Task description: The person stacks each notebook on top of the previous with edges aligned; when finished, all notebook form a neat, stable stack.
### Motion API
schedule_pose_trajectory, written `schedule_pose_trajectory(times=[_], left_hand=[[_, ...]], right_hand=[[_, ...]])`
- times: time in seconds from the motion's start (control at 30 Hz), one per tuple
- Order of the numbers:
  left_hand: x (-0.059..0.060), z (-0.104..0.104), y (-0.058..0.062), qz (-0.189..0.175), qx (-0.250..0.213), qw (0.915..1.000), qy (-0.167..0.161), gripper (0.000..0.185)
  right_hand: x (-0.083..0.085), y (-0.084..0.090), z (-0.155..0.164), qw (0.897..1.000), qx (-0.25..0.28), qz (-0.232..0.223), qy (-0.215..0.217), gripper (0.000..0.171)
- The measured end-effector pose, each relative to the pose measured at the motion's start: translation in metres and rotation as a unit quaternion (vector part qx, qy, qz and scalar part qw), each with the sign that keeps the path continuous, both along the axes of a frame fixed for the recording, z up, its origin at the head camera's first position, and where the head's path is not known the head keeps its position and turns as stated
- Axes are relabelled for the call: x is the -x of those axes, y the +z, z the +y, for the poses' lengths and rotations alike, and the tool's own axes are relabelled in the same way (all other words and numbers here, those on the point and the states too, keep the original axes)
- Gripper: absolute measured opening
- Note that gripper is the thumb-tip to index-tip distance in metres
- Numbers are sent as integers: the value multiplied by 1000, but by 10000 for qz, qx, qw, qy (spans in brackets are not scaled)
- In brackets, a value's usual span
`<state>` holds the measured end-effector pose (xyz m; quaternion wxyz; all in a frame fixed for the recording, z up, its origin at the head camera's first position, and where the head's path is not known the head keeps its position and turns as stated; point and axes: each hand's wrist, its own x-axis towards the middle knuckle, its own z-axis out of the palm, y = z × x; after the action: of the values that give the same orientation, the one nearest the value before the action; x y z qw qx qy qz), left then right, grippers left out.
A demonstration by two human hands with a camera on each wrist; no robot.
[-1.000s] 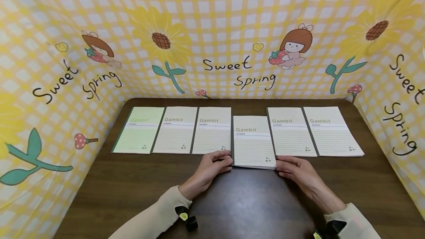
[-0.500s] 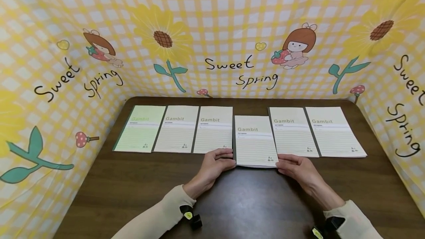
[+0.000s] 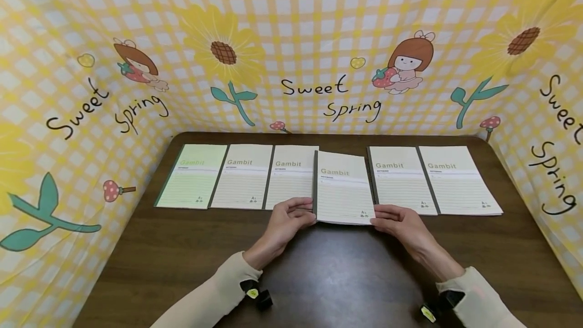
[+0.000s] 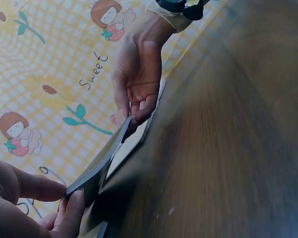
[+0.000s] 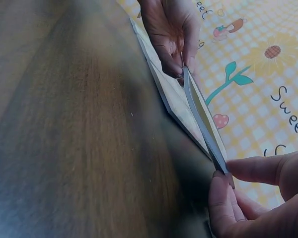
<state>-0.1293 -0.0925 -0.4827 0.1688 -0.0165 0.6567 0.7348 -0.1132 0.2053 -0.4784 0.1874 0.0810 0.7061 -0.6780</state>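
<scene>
A cream notebook with "Gambit" printed on its cover is held by both hands at its near corners. My left hand pinches the near left corner, by the dark spine. At the near right corner, my right hand grips with thumb and fingers. The wrist views show the notebook's edge raised off the table, thumbs above and fingers beneath, with the pages bowing slightly. In the head view its left side overlaps another cream notebook.
Along the table's back edge lie a green-tinted notebook and a cream notebook on the left. Two more lie right, one inner notebook and one outer notebook. A yellow checked cloth walls the brown table.
The held notebook has risen from the table and shifted left and slightly back, now tilting and covering part of its left neighbour. Both hands have moved along with it.
</scene>
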Motion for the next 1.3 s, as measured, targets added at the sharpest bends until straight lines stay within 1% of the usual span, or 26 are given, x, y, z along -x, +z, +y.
schedule_pose_trajectory(times=[0.23,0.37,0.47,0.63,0.77,0.83,0.9,0.93,1.07,1.17,1.3], left_hand=[[2,-17,-6,53,156,9993,324,44],[6,-29,-6,71,228,9981,562,42],[8,-38,-5,74,282,9973,675,43],[12,-54,-4,58,518,9960,727,43],[14,-69,-5,118,949,9929,713,43],[14,-75,-5,238,1272,9891,698,42],[16,-79,-5,431,1635,9834,656,40],[17,-81,-4,530,1831,9795,648,39],[20,-86,-3,921,2595,9591,649,35],[22,-88,-2,1086,2944,9470,680,33],[20,-91,-2,1279,3174,9373,656,32]], right_hand=[[11,-3,-19,9991,-278,277,157,57],[21,-4,-32,9978,-401,448,276,54],[27,-6,-42,9968,-496,535,335,51],[37,-13,-59,9966,-534,522,354,47],[42,-17,-74,9959,-533,614,387,45],[45,-19,-80,9950,-581,696,423,44],[46,-20,-85,9935,-655,798,474,44],[47,-20,-87,9928,-710,838,482,44],[49,-20,-94,9875,-979,1067,627,44],[51,-19,-99,9819,-1213,1257,735,43],[53,-19,-103,9780,-1322,1381,840,41]])
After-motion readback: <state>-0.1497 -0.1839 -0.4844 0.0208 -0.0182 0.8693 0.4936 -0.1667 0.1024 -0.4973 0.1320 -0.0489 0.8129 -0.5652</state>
